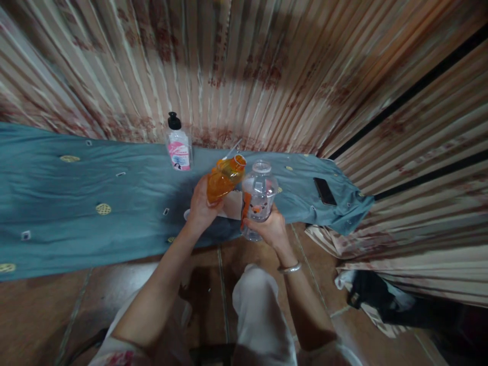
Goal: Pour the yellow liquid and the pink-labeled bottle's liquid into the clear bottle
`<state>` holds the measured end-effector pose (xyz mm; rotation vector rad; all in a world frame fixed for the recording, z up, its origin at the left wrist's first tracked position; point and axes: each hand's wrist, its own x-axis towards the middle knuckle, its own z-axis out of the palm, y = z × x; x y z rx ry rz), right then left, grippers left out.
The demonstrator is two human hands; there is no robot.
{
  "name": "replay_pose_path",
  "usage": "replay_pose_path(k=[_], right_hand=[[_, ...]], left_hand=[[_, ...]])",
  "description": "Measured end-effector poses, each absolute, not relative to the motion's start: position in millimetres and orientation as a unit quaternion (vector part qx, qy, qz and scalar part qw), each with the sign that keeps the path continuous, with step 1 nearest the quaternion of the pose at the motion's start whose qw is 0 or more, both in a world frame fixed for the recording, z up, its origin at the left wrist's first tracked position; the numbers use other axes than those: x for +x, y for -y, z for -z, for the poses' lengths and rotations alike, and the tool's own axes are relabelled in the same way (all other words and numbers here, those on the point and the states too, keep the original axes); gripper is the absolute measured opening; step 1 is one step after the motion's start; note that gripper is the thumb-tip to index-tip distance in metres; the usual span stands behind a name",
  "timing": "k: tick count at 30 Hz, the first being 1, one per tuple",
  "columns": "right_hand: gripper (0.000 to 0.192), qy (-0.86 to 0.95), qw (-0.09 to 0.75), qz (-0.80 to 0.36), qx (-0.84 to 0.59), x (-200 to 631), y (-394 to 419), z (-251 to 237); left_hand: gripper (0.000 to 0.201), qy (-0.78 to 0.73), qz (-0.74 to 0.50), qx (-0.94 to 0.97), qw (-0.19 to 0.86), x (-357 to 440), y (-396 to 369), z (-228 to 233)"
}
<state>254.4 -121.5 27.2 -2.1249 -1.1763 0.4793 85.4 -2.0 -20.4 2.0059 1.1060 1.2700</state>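
- The left hand (201,206), just left of the frame's centre, is wrapped around the lower end of an orange bottle (224,178).
- The orange bottle is tilted, its open mouth pointing up and to the right, close beside the rim of a clear bottle (258,195); whether the two touch cannot be told.
- The right hand (270,229), just right of centre, grips the clear bottle from below and behind, fingers closed around its lower part.
- The clear bottle stands nearly upright, uncapped, with an orange and white label on its left side.
- A silver bangle (290,268) circles the right wrist.
- Both bottles are held above the near edge of a blue cloth (76,188) that runs across the middle of the frame.
- A pump bottle (178,145) with a black top and pink label stands on the cloth, up and left of the hands.
- A dark phone (324,190) lies flat on the cloth towards its right end, well apart from the hands.
- A striped curtain (267,61) fills the upper part of the frame.
- A dark bag (371,300) lies on the floor at lower right.
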Motion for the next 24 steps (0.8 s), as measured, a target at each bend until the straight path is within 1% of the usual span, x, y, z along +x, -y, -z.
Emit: replay_pose_path(k=[3, 5, 10, 15, 18, 24], right_hand=[[0.052, 0.454, 0.348, -0.196, -0.796, 255.9, 119.7, -27.8], [0.052, 0.459, 0.358, -0.201, -0.788, 257.3, 118.0, -30.2], [0.066, 0.458, 0.362, -0.192, -0.789, 262.1, 111.7, -42.3], [0.069, 0.467, 0.41, -0.21, -0.755, 269.8, 103.7, -51.9], [0.064, 0.463, 0.46, -0.246, -0.716, 274.1, 99.4, -53.0], [0.042, 0.398, 0.58, -0.379, -0.601, 278.5, 94.0, -44.3]], left_hand=[[0.068, -0.405, -0.462, 0.736, 0.286, 82.7, 1.6, 18.4], [0.065, -0.397, -0.46, 0.737, 0.297, 80.1, 1.1, 17.1], [0.055, -0.359, -0.465, 0.742, 0.325, 75.1, 1.0, 15.6], [0.055, -0.364, -0.464, 0.74, 0.324, 76.0, 2.0, 16.8], [0.057, -0.37, -0.461, 0.74, 0.322, 76.7, 2.5, 16.3], [0.067, -0.4, -0.458, 0.72, 0.333, 78.1, 4.9, 10.9]])
